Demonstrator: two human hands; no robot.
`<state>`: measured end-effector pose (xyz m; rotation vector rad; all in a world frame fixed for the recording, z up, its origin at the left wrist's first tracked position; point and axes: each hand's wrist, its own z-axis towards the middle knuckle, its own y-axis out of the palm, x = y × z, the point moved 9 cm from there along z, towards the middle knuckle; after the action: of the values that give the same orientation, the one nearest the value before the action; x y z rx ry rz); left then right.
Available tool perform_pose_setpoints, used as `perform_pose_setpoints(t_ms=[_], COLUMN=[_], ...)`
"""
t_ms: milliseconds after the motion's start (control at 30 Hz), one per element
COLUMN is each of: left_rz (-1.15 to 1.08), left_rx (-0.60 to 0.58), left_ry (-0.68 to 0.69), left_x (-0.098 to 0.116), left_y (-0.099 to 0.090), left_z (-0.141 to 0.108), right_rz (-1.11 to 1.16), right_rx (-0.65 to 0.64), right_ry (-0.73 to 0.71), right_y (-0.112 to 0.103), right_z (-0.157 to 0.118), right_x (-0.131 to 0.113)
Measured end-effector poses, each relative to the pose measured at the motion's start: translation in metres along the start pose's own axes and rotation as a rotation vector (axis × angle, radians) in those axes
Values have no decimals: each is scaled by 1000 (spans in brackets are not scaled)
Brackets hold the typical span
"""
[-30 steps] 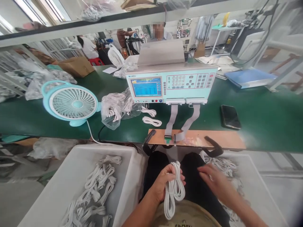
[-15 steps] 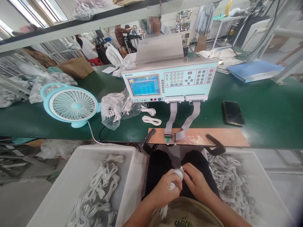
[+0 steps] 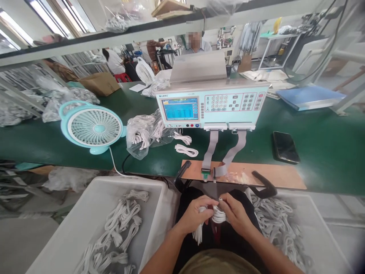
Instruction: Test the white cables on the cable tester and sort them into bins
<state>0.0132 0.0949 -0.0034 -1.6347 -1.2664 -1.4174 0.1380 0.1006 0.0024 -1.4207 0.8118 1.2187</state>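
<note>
Right now, a white cable bundle (image 3: pixel 219 217) is held between the two hands, over the dark trousers (image 3: pixel 186 195) and just short of the front edge of the green table (image 3: pixel 327 160). The left hand (image 3: pixel 197 214) is wrapped around part of the bundle, thumb and forefinger nearly closed, with a bunch of strands hanging below the palm. The right hand (image 3: pixel 236 214) is drawn in to a narrow pinch beside it and seems to have a small cable end (image 3: pixel 220 199) between thumb and forefinger; the fingertips partly hide the grip.

For clean handling, I would let the left hand carry the coil, firm enough that the loops stay stacked but not so tight that they flatten. The right hand seems best kept to a light pinch near the tip, easing the end clear without dragging a loop along. Pulling hard would probably tangle the strands. Working low over the lap looks sensible, well apart from the ribbon cables (image 3: pixel 211 149) that run from the machine (image 3: pixel 230 108) to the wooden board (image 3: pixel 276 177).

A white tub (image 3: pixel 74 219) on the left and a second tub (image 3: pixel 325 228) on the right both hold more cables.
</note>
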Motion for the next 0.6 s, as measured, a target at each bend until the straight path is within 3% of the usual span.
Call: perform_pose_setpoints(t_ms=[100, 300, 433, 600], left_rz=[-45, -383, -378, -177], left_rx=[83, 389, 415, 398], left_ry=[-3, -142, -105, -49], left_x=[-5, -43, -44, -31], left_y=[-4, -21, -25, -34], left_z=[8, 19, 23, 26], right_rz=[49, 171, 259, 370], right_rx=[46, 127, 211, 255], right_ry=[38, 154, 224, 269], right_y=[-2, 6, 8, 8], right_z=[16, 34, 35, 35], right_x=[5, 31, 37, 34])
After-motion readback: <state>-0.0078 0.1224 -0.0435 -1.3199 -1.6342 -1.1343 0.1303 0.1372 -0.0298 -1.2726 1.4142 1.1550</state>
